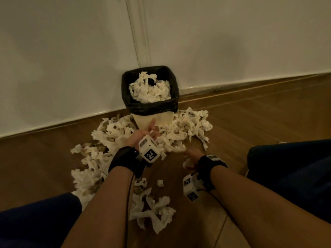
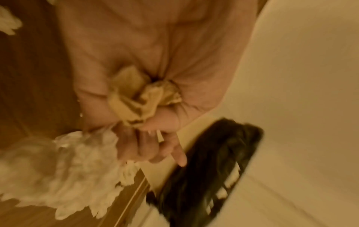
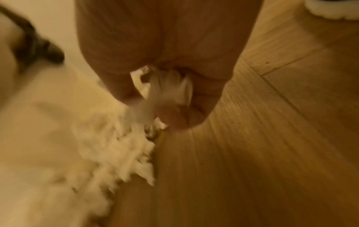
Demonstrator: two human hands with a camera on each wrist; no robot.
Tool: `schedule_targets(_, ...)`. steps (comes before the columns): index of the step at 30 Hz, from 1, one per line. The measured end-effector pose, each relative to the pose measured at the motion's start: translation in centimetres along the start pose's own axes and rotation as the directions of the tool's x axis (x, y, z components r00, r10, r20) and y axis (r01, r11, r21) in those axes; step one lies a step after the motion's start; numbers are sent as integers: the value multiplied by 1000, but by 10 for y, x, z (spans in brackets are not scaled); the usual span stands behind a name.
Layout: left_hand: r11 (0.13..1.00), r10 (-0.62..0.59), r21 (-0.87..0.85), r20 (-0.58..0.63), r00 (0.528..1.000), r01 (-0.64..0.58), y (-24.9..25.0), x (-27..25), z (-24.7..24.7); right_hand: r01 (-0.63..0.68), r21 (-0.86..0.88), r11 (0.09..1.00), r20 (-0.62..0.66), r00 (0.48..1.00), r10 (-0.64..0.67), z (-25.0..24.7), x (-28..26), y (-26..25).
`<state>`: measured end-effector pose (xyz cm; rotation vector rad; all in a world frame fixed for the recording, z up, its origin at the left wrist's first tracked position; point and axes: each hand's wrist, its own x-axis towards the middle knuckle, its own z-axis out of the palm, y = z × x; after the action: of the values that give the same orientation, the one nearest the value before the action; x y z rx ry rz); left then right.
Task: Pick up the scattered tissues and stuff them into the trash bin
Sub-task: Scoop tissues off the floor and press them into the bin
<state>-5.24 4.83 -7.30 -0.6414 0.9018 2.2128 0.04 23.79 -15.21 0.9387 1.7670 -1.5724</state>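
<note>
The person's left hand [image 2: 147,86] is closed tight around a crumpled wad of yellowish tissue [image 2: 143,98], the fingers curled over it just in front of the cream plastic trash bin with a black bag liner [image 1: 152,104]. In the head view that hand [image 1: 145,133] sits low against the bin's cream wall, above the heap of scattered white crumpled tissues [image 1: 114,133] lying on the brown wooden plank floor [image 1: 250,126]. The right hand [image 3: 165,86] is curled as well, pinching a strip of white tissue [image 3: 149,93] that trails down to the pile; from the head view this hand [image 1: 192,155] hovers near the floor to the right of the left one. The bin stands against the white wall [image 1: 71,51], already heaped with tissues [image 1: 149,90]. Both wrist views are blurred, so single fingers are hard to tell apart, and white tagged camera cubes [image 1: 149,149] cover part of the left hand.
</note>
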Motion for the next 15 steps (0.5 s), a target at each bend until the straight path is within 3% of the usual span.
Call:
schedule_targets(3, 993, 68, 87, 111, 992, -78, 19, -8, 31, -105, 372, 922, 148, 988, 53, -3, -18, -20)
schedule_targets(6, 985, 148, 57, 210, 966, -163, 40, -21, 61, -25, 513, 858, 173, 982, -75, -6, -36, -55)
schedule_targets(11, 877, 472, 3, 184, 862, -481, 97, -35, 93, 158, 670, 726, 190, 908, -373, 0, -80, -138)
schedule_targets(15, 822, 570, -77, 76, 818, -565, 135, -38, 97, 205, 803, 559, 143, 845, -515, 0, -103, -191)
